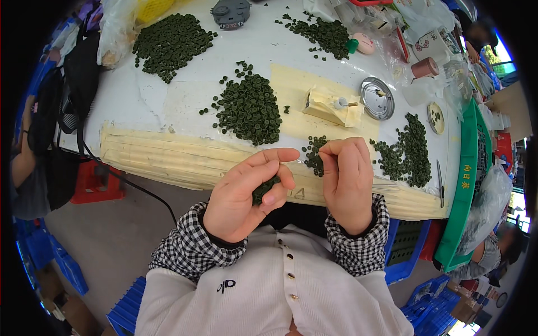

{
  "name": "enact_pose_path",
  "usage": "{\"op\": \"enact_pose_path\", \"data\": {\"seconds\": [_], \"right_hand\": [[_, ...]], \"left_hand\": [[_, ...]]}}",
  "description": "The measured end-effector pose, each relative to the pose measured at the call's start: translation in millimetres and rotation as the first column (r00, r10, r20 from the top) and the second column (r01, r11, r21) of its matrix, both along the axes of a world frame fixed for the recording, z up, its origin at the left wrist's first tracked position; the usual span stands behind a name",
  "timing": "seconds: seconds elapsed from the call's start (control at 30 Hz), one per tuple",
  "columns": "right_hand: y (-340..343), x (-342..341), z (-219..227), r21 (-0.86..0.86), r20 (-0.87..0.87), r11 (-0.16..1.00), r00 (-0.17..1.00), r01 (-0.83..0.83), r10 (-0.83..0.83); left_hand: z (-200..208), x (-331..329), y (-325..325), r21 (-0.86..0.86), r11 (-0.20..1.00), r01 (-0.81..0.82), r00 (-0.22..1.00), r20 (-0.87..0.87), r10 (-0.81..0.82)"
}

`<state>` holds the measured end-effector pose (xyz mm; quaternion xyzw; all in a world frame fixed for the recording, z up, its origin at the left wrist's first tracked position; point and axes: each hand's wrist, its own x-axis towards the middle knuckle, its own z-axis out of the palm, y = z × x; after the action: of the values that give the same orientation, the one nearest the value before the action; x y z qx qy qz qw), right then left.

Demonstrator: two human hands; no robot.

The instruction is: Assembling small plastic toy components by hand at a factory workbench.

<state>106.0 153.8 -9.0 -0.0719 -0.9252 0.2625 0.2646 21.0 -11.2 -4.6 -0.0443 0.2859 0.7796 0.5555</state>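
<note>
My left hand is curled, palm up, around several small dark green wheels, its index finger reaching to the right. My right hand is closed in a pinch just over the table's near edge; whatever its fingertips hold is too small to make out. Beside those fingertips lies a small heap of the same wheels. A larger heap spreads beyond my left hand, and another lies right of my right hand. Past my hands stands a block wrapped in cream tape, with a small grey piece on top.
A round metal lid and a small dish sit to the right, near a thin pen-like tool and a green crate. Farther back are more wheel heaps and a grey toy turret. People sit at both sides.
</note>
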Motion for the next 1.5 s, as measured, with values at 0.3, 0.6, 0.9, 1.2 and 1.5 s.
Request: {"op": "enact_pose_path", "data": {"seconds": [0.3, 0.6, 0.9, 1.2, 1.5], "right_hand": [[2, 5, 2, -0.076, -0.045, 0.997, 0.999, -0.003, -0.001], [1, 12, 7, -0.372, 0.019, 0.928, 1.0, 0.008, -0.001], [4, 17, 7, -0.626, -0.016, 0.777, 0.997, -0.067, 0.073], [-2, 15, 12, -0.57, -0.085, 0.813, 0.993, -0.115, 0.081], [-7, 19, 10, -0.818, -0.023, 0.568, 0.991, -0.093, 0.129]], "left_hand": [[-7, 0, -1, 0.065, 0.997, 0.037, 0.999, -0.019, -0.036], [-6, 3, 2, 0.009, 1.0, -0.014, 0.997, -0.071, 0.015], [-12, 4, -3, 0.025, 1.0, 0.01, 0.995, -0.103, -0.007], [-6, 4, 0, 0.009, 1.0, -0.009, 0.993, -0.121, 0.01], [-6, 4, -1, -0.043, 0.999, 0.004, 0.986, -0.167, -0.011]]}}
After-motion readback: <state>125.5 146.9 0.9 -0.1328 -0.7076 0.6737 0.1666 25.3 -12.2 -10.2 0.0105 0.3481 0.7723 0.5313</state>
